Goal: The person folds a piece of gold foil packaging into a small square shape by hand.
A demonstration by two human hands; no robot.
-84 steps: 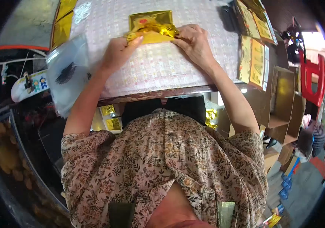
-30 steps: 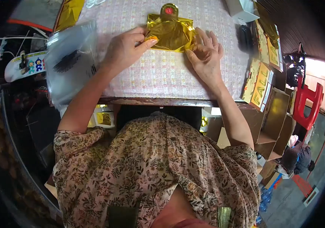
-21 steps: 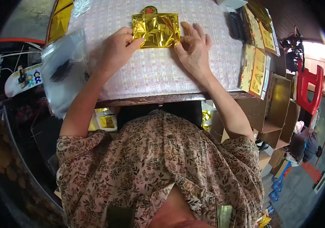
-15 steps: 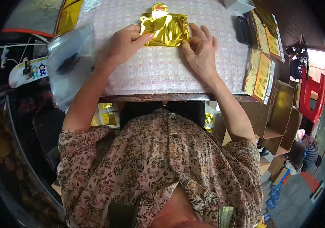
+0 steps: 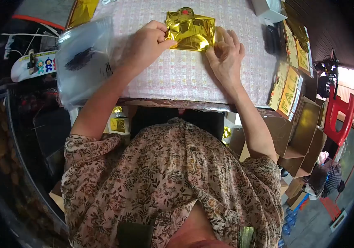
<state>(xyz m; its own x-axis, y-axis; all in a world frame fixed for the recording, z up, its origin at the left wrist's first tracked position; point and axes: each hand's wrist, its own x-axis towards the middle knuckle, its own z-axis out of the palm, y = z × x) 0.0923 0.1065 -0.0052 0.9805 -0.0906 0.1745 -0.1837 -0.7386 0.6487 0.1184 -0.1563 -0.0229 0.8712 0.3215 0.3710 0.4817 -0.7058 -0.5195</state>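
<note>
A folded piece of shiny gold foil (image 5: 192,35) lies near the middle of the cloth-covered table, roughly square. A rounded tab with a red spot (image 5: 185,13) sticks out at its far edge. My left hand (image 5: 148,41) pinches the foil's left edge, thumb on top near the lower left corner. At the lower right corner, my right hand (image 5: 225,53) has thumb and finger closed on the foil's edge, its other fingers curled beside it.
Clear plastic bags (image 5: 84,62) lie at the table's left edge. Printed "FALL" packets (image 5: 289,93), a dark object (image 5: 272,39) and a white box (image 5: 270,11) are on the right. Cardboard boxes (image 5: 303,130) and a red stool (image 5: 339,118) stand beyond.
The view has shifted, so the table and hands sit farther right. A small piece sticking out at the foil's left edge now lies flat within its outline. Both hands keep their hold.
</note>
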